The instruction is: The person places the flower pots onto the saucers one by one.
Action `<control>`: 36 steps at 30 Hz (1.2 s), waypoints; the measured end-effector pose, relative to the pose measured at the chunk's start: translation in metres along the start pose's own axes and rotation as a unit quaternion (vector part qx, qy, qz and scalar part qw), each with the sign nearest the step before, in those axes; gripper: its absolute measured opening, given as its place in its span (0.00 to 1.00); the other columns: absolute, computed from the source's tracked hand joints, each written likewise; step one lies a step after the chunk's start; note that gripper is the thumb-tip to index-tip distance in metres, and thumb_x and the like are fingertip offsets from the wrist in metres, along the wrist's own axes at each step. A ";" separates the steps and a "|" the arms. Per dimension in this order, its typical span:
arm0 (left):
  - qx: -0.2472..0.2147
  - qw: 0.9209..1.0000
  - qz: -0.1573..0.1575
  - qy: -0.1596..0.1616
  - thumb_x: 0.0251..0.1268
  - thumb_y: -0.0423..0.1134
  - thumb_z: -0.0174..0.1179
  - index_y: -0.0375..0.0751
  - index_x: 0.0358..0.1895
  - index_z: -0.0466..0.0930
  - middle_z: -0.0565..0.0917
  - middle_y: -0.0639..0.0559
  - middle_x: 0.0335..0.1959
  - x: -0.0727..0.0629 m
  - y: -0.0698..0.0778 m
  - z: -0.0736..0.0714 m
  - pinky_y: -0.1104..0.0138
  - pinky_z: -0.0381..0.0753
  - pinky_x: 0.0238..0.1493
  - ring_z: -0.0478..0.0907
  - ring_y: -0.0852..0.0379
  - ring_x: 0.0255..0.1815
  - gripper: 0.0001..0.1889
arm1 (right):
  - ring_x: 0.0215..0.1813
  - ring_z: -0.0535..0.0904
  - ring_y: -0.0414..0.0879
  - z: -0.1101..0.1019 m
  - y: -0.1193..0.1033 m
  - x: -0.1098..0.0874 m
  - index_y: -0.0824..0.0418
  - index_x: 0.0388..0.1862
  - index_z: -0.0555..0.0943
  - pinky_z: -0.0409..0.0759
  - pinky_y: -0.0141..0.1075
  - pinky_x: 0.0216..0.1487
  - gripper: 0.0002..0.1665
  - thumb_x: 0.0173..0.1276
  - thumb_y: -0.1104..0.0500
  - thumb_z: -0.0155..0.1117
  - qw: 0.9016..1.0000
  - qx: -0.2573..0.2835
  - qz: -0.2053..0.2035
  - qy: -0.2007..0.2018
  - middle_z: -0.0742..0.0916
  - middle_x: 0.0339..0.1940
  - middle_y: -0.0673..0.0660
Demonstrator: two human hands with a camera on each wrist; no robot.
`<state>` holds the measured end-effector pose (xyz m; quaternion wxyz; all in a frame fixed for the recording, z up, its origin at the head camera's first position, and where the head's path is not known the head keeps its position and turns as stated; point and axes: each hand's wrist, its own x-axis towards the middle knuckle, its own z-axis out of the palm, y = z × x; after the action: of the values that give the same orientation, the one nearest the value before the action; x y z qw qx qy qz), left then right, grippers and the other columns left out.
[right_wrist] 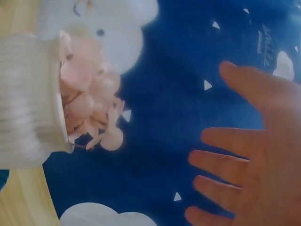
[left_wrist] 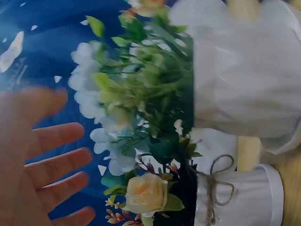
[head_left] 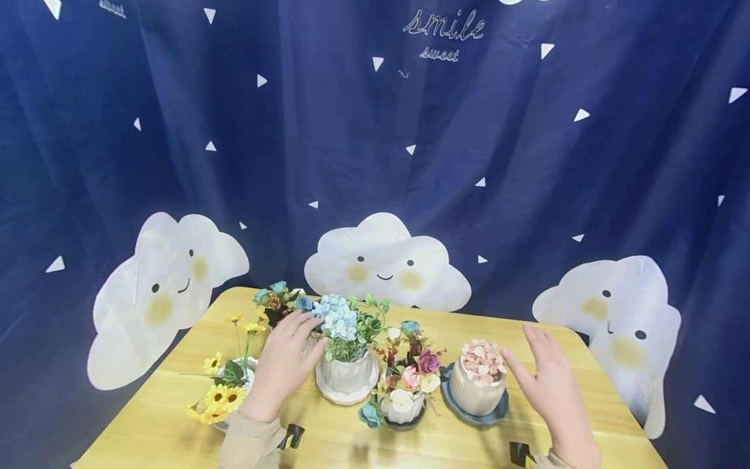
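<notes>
My left hand (head_left: 284, 365) hovers with fingers spread above the table, between a pot of yellow daisy-like flowers (head_left: 225, 396) and a white pot (head_left: 346, 374) of pale blue hydrangeas (head_left: 336, 318). In the left wrist view, that hand (left_wrist: 51, 165) is apart from the hydrangea leaves (left_wrist: 146, 89). To the right, my right hand (head_left: 551, 384) is raised beside a ribbed cream pot (head_left: 477, 394) of pink flowers (head_left: 482, 361). The right wrist view shows its fingers (right_wrist: 221, 167) extended, holding nothing, with a gap to the pink petals (right_wrist: 89, 94).
Between the hydrangea pot and the pink-flower pot stands a pot of mixed roses (head_left: 404, 407). Behind my left hand is another arrangement with blue roses (head_left: 280, 298), near a twine-tied pot (left_wrist: 249, 197). A dark blue saucer (head_left: 483, 420) sits under the cream pot. A blue curtain (head_left: 351, 130) hangs behind the wooden table (head_left: 158, 417).
</notes>
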<state>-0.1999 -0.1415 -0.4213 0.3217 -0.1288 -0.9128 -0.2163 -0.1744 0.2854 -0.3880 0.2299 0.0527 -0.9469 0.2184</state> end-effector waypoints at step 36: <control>0.064 0.986 -0.077 -0.136 0.56 0.77 0.48 0.58 0.77 0.54 0.54 0.42 0.79 -0.008 0.005 -0.006 0.30 0.42 0.71 0.42 0.38 0.81 0.47 | 0.79 0.42 0.70 -0.001 -0.008 -0.007 0.64 0.76 0.57 0.46 0.72 0.70 0.54 0.65 0.29 0.54 0.988 -0.048 0.034 -0.143 0.58 0.78 0.69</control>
<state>-0.1888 -0.1403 -0.4205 0.1845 -0.0655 -0.9672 -0.1621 -0.1667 0.2787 -0.3875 0.0868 0.0400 -0.9807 0.1705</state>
